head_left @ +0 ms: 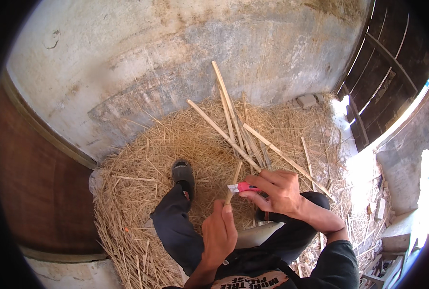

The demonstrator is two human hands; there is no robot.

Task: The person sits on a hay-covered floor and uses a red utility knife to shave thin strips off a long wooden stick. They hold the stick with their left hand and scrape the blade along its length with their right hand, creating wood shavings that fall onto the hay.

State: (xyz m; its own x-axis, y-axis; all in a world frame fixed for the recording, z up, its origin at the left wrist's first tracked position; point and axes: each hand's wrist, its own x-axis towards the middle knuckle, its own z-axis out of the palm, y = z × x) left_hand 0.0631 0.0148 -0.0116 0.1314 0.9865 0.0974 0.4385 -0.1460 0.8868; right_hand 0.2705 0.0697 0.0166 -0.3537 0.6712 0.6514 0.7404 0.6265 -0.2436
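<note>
- Plainly gripping a pale strip (238, 171) low near the middle of the view, its lower end in the left hand (219, 229), its free end pointing up and slightly right, away from the body.
- Curling the left fingers closed round that end, thumb laid along the wood.
- Holding a red cutter (247, 186) in the right hand (278, 190), with fingers wrapped about the handle and thumb underneath.
- Setting the blade (232, 188) across the pale strip, just above the left thumb, tip to the left. Impossible to tell from above how deep, if at all, into the wood.
- Just past the hands, several long sticks (224, 135) crossed over one another, some reaching toward the wall; one more stick (281, 154) slanting down toward the right knee.
- All around, a thick litter of straw-like slivers (147, 159).
- Sitting low, knees apart, in dark trousers (176, 231); on the left foot, a dark shoe (183, 173).
- Beyond, a stained pale wall (176, 53), with a grey block (307, 101) near its foot.
- Far left, a brown panel (43, 178); far right, dark boards (387, 62), bright light between them.
</note>
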